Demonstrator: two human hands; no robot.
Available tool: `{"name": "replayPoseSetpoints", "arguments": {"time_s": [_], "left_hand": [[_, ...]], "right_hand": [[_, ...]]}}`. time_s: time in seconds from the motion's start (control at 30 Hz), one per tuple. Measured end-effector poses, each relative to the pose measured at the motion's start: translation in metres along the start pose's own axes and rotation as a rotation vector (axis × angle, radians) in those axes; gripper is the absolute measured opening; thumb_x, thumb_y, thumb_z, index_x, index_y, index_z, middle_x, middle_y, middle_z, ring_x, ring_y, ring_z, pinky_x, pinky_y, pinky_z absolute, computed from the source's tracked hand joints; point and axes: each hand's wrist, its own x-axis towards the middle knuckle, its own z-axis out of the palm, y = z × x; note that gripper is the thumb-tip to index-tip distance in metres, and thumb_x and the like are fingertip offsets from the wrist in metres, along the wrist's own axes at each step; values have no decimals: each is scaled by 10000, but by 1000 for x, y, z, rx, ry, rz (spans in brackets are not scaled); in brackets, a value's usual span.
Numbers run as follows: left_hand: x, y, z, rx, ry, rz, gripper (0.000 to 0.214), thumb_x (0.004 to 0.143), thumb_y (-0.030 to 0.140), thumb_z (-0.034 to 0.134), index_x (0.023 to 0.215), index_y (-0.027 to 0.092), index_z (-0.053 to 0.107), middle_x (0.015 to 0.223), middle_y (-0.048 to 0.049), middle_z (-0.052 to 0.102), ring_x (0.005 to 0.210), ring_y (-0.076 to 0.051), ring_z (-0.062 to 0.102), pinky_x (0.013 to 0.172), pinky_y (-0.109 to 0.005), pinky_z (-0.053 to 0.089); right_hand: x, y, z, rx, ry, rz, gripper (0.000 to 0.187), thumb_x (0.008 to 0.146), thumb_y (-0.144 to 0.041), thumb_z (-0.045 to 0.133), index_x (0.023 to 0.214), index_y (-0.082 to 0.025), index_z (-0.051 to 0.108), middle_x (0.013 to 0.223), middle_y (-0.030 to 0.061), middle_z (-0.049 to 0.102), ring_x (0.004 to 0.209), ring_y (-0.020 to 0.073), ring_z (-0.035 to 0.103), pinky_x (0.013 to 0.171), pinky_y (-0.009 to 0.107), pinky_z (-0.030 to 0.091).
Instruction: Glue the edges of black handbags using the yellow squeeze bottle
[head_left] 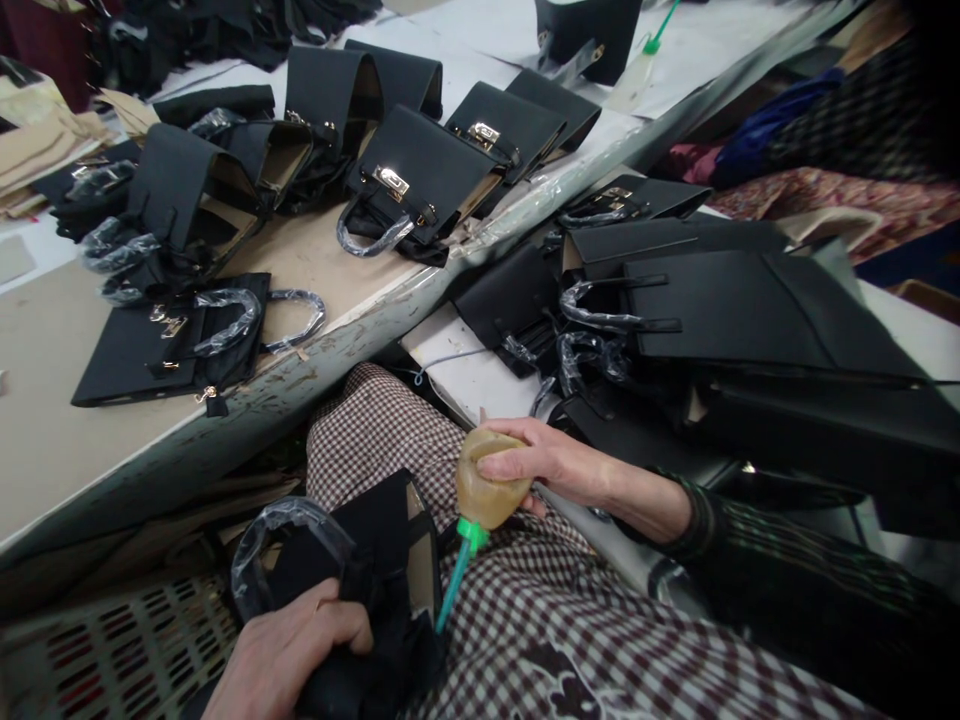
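Note:
My right hand [551, 460] is wrapped round a soft yellowish squeeze bottle [480, 490] with a green cap. The bottle is tipped nozzle down, and its thin teal nozzle [454, 590] points at the edge of a black handbag [375, 520] on my lap. Whether the tip touches the bag I cannot tell. My left hand [296, 650] grips the near side of this bag, its fingers curled into the black material. The bag's handle [285, 520] is wrapped in clear plastic, and a tan inner side shows at its opening.
Several black handbags [427, 170] with gold clasps stand on the worktable [330, 345] ahead. More bags [750, 300] are stacked at the right. A plastic crate [135, 640] sits at the lower left. Another person's checked sleeve [847, 120] shows at the upper right.

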Motion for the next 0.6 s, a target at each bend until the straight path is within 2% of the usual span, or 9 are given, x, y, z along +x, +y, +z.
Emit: {"name": "replayPoseSetpoints", "arguments": {"time_s": [0.17,0.43,0.6], "left_hand": [[4,3,-2,16,-19,16,409,742,38,385,1027,292,532,806,58,728,709,-130,722,574,-196,468],[4,4,-5,52,-12,8,343,811,52,397,1027,287,521,817,46,739,691,-130,721,583,-191,485],[5,4,-4,21,42,4,355,815,52,387,1029,290,540,811,57,748,721,-127,735,651,-183,512]], "right_hand": [[3,-1,-2,-39,73,-17,352,828,-460,783,986,-170,661,708,-4,656,474,106,547,379,184,453],[-7,-1,13,2,-9,2,366,826,-464,791,1031,-186,671,810,18,692,542,127,587,402,195,478],[-8,-1,9,-26,-12,12,353,822,-459,781,1030,-197,668,779,8,685,525,127,577,400,201,461]]}}
